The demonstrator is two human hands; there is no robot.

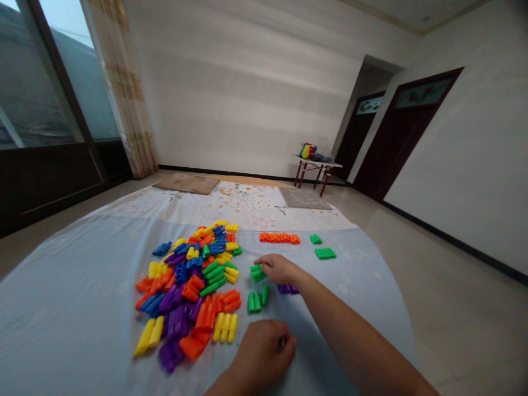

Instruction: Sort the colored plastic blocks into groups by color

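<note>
My right hand (278, 269) reaches out over the table, its fingers closed on a green block (257, 273). Nearer to me, my left hand (264, 346) rests on the cloth with its fingers curled; whether anything is inside them is hidden. Between the hands lie more green pieces (254, 302), and a purple block (287, 289) is partly covered by my right forearm. To the left spreads a heap of orange, blue, yellow, green and purple blocks (177, 322). A yellow block (225, 328) lies at its near right edge, beside my left hand.
Beyond my right hand are a row of orange blocks (279, 238) and two green groups, one small (315, 239), one longer (325, 253). A light blue cloth (363, 308) covers the table. Two mats lie past its far edge, near a small side table (319, 163).
</note>
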